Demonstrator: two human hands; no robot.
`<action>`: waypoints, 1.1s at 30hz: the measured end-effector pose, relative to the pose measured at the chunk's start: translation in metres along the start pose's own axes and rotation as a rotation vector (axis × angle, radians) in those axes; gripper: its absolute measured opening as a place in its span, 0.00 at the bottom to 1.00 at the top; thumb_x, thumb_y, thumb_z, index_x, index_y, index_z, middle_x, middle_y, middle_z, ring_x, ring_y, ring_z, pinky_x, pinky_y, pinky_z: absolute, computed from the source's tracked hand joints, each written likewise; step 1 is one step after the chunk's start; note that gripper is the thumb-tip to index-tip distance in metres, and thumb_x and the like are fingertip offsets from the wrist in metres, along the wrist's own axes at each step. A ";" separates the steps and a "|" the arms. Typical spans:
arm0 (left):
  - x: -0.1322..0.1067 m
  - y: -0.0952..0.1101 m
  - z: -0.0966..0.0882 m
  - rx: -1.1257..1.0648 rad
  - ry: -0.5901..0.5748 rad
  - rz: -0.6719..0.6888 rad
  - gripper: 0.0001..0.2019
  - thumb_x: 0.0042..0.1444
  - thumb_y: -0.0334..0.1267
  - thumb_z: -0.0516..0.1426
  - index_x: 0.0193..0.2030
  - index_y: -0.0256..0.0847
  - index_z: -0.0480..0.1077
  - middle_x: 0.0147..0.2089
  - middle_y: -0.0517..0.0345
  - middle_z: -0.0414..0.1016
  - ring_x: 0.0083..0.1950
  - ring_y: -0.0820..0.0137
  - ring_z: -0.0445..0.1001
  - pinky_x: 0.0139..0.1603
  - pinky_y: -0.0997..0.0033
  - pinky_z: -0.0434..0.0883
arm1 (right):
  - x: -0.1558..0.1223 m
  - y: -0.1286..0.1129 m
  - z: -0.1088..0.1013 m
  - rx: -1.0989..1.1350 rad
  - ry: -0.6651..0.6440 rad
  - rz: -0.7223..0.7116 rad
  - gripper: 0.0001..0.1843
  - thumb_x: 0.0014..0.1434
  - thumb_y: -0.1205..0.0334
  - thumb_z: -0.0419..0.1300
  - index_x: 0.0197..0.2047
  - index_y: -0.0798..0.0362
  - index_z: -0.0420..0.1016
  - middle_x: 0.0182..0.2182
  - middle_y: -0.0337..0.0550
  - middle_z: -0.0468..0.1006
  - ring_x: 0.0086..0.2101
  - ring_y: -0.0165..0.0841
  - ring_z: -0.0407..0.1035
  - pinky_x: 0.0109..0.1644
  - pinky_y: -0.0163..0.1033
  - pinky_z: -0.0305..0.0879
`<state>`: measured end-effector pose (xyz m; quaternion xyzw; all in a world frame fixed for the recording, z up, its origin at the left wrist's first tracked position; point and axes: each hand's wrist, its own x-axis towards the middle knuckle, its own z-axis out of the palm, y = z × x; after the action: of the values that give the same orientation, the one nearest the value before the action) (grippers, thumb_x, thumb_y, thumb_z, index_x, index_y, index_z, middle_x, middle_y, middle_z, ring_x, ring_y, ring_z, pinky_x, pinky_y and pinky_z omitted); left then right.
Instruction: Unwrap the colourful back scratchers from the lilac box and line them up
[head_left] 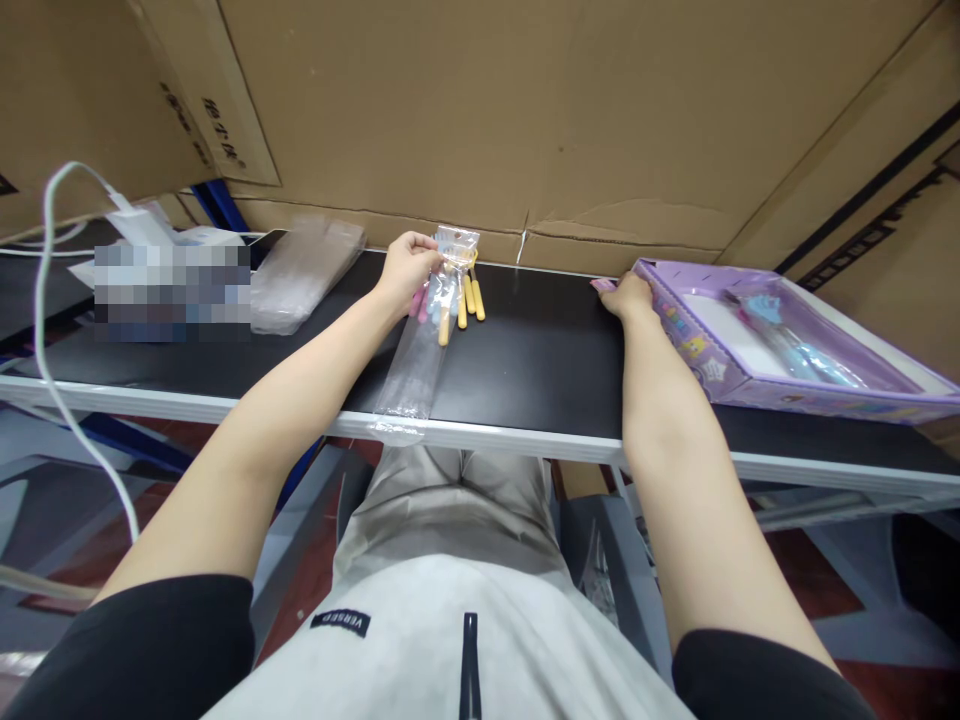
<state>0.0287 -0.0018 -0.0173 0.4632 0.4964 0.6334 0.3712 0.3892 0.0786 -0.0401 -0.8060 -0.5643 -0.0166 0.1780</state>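
Observation:
Between the fingertips of my left hand is a clear plastic bag, pinched near its top; its lower end reaches over the table's front edge. Small yellow-handled utensils lie at the bag's upper part, their heads partly hidden under the plastic. Pink handles and light blue ones show close to my left fingers. My right hand is at the left wall of a purple box, fingers bent and partly hidden. A small pink piece shows by its thumb side.
The purple box holds light blue items in clear wrapping. A stack of clear bags lies left, near a white charger with its cable and a blurred-out patch. Cardboard walls stand behind the black table.

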 end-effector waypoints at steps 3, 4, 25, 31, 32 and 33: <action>0.001 0.001 0.000 -0.016 -0.003 0.000 0.14 0.50 0.17 0.58 0.31 0.41 0.64 0.29 0.61 0.70 0.28 0.71 0.71 0.27 0.74 0.66 | -0.003 -0.003 -0.003 -0.031 -0.009 -0.001 0.26 0.68 0.60 0.63 0.64 0.67 0.76 0.61 0.70 0.76 0.63 0.51 0.72 0.68 0.50 0.67; 0.002 0.000 -0.001 -0.023 -0.001 0.009 0.14 0.50 0.17 0.58 0.31 0.41 0.63 0.29 0.61 0.70 0.29 0.71 0.72 0.28 0.74 0.67 | -0.005 -0.004 -0.004 -0.037 -0.016 -0.002 0.26 0.68 0.59 0.63 0.64 0.67 0.76 0.62 0.70 0.76 0.63 0.51 0.72 0.68 0.50 0.67; 0.018 -0.017 -0.004 -0.069 -0.144 0.119 0.11 0.50 0.20 0.61 0.34 0.40 0.69 0.31 0.60 0.73 0.34 0.71 0.76 0.48 0.65 0.78 | -0.093 -0.138 -0.017 -0.055 0.194 -1.220 0.36 0.74 0.60 0.47 0.82 0.54 0.50 0.64 0.58 0.76 0.64 0.48 0.68 0.70 0.59 0.57; 0.016 -0.020 -0.004 0.080 -0.316 0.242 0.18 0.52 0.34 0.69 0.47 0.42 0.68 0.47 0.54 0.78 0.55 0.59 0.79 0.64 0.52 0.73 | -0.097 -0.143 -0.014 -0.037 0.214 -1.242 0.28 0.76 0.63 0.43 0.73 0.54 0.69 0.63 0.57 0.78 0.64 0.44 0.70 0.69 0.57 0.58; 0.016 -0.020 -0.005 0.128 -0.333 0.284 0.22 0.51 0.38 0.71 0.50 0.43 0.68 0.51 0.52 0.77 0.59 0.57 0.78 0.66 0.51 0.72 | -0.096 -0.141 -0.017 -0.018 0.229 -1.211 0.28 0.76 0.63 0.43 0.73 0.55 0.69 0.64 0.57 0.77 0.65 0.45 0.69 0.69 0.58 0.58; 0.015 -0.019 -0.006 0.178 -0.345 0.336 0.27 0.49 0.42 0.73 0.52 0.44 0.68 0.55 0.50 0.76 0.63 0.55 0.76 0.67 0.51 0.70 | -0.095 -0.139 -0.021 -0.003 0.244 -1.171 0.29 0.76 0.63 0.43 0.73 0.55 0.68 0.64 0.57 0.76 0.65 0.46 0.69 0.69 0.59 0.58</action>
<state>0.0189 0.0148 -0.0332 0.6712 0.3956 0.5517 0.2978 0.2310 0.0283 -0.0051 -0.3535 -0.8902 -0.2049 0.2017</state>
